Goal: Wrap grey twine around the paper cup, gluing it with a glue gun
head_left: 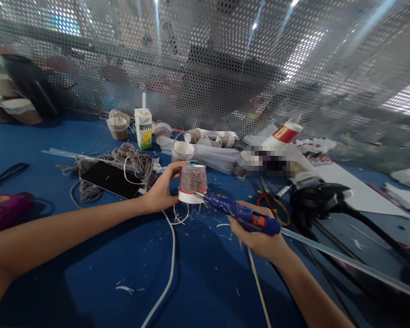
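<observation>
My left hand (163, 189) is closed around a small paper cup (193, 180), fingers at one end and thumb near the other. Grey-brown cord wraps most of the cup's side, leaving a white rim with a red line bare at the bottom. In my right hand (254, 234) is a blue glue gun (230, 207), held by its body. Its metal nozzle meets the cup at the edge of the cord, or very close to it. A long clear glue stick (328, 250) runs out of the gun's back toward the lower right.
Behind the cup lie a bundle of clear glue sticks (208, 155), several cord-wrapped cups and a drink carton (143, 127) with a straw. On the left are a phone (111, 178) and tangled grey cord (132, 157). Black headphone-like gear (317, 200) sits right. A perforated metal screen (205, 68) stands behind.
</observation>
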### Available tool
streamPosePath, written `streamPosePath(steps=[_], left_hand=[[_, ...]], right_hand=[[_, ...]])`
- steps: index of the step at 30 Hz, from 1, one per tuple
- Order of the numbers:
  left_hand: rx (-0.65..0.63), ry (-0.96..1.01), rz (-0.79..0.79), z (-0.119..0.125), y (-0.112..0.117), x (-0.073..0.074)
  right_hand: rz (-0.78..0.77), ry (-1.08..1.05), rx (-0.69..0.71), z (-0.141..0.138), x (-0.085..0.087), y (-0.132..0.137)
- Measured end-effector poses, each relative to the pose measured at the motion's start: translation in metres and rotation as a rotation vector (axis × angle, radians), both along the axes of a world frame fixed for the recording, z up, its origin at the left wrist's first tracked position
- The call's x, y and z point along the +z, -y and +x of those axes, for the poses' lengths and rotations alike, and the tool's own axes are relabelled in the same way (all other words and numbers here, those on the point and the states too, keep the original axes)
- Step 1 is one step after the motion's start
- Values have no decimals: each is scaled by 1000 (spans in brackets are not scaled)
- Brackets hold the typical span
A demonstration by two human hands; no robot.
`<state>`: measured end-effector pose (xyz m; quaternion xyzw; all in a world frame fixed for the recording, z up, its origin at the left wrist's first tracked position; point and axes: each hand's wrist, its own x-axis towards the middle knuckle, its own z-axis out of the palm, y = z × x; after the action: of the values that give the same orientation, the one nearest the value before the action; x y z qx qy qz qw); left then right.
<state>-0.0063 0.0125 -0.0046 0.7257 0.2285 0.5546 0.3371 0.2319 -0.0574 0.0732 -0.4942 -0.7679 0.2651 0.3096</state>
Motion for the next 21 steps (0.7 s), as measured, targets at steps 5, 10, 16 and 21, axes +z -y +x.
streamPosePath(steps=[5,10,16,21], left_hand=[[3,2,-60,-1,2,1],[-9,28,-81,-1,2,0],[-26,54,-51,-2,2,0],[-36,95,-54,-1,1,-2]], right_hand=[[-18,7,-24,5,0,-1],[19,2,-37,10,1,-3],[81,25,-56,17,-1,-6],[93,40,-64,21,-4,-9]])
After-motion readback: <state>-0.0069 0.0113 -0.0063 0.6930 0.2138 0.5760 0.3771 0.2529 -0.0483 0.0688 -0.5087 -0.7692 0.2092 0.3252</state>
